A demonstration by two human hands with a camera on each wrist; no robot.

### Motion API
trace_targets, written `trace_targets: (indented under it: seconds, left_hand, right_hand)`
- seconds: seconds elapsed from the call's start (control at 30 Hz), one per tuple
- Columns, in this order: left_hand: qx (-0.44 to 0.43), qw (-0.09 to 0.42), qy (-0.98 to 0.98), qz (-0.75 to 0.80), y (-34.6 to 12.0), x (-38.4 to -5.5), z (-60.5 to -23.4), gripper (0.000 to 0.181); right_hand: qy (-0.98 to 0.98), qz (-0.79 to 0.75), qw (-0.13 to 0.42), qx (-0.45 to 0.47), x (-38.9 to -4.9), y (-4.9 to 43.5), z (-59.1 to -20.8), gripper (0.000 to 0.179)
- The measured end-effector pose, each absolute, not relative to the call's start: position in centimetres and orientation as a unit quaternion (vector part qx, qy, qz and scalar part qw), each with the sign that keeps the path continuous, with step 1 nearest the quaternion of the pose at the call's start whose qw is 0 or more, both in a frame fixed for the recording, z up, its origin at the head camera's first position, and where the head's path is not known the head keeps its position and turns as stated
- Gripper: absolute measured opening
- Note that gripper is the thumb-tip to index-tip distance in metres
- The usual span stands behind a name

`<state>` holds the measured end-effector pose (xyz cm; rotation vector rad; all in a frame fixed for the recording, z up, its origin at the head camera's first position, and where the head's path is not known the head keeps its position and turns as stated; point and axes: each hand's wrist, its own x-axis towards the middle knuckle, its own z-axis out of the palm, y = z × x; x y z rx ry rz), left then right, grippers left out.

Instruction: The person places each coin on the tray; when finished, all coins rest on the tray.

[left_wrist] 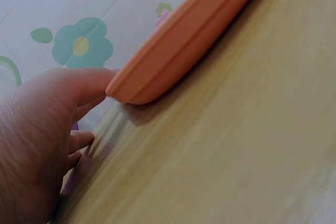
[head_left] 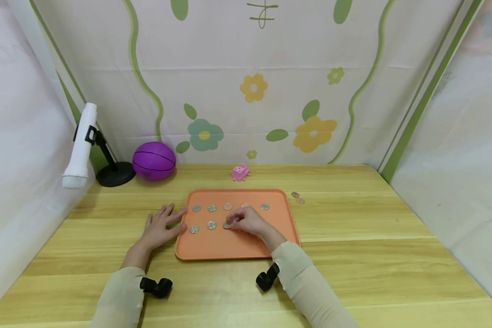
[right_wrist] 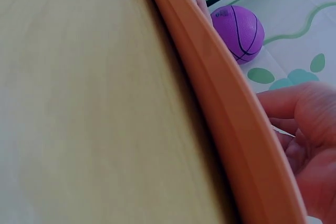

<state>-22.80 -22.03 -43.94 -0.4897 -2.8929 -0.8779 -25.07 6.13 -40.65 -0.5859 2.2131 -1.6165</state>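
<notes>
An orange tray (head_left: 205, 248) lies on the table with several coins on it, in two rows. The back row runs from a silver coin (head_left: 196, 207) at the left to another silver coin (head_left: 264, 206) at the right. My right hand (head_left: 250, 222) reaches over the tray from the right and pinches a coin (head_left: 226, 225) in the front row, right of a silver coin (head_left: 211, 225). Spread fingers of my left hand (head_left: 160, 230) lie on the table, with thumb and index fingertips at the tray's left rim. In the right wrist view, the tray wall (right_wrist: 226, 93) hides the right fingertips.
Two coins (head_left: 298, 197) lie on the wooden table just right of the tray. Behind it stands a small pink toy (head_left: 240, 172). A purple ball (head_left: 154, 161) and a white tube (head_left: 81, 146) on a black stand (head_left: 115, 174) are at the back left. Fabric walls enclose the table.
</notes>
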Motion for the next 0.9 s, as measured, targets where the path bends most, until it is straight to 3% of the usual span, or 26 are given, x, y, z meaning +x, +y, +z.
trace_targets:
  seconds: [0.37, 0.9]
  left_hand:
    - [-0.16, 0.038, -0.943, -0.289, -22.1, -22.8, -43.9, 0.056]
    - [-0.159, 0.038, -0.943, -0.289, -22.0, -22.9, -44.0, 0.056]
  right_hand:
    - [0.766, -0.579, 0.211, -0.182, -26.8, 8.0, -41.2, 0.029]
    - [0.776, -0.602, 0.122, -0.142, -28.0, 15.1, -37.1, 0.04]
